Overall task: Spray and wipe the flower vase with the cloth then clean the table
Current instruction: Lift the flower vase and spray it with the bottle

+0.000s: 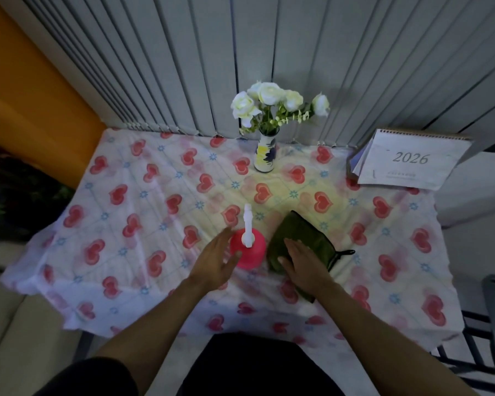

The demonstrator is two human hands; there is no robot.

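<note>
Heart-print tablecloth [120, 224] covered the table, wrinkled and likely to slide. Grey vertical blinds [183, 67] stood behind, orange wall [26, 95] at 10 o'clock, 2026 calendar [406, 161] at 2. Flower vase [265, 154] stood upright at 12, untouched, well apart from both hands. Green cloth [297, 241] lay at 5 under the right hand [303, 264], which rested flat, fingers together. Left hand [216, 260] was spread, palm beside the pink spray bottle [247, 251], not yet closed. Best grip: wrap the body low, nozzle toward the vase; steady the vase when wiping.
</note>
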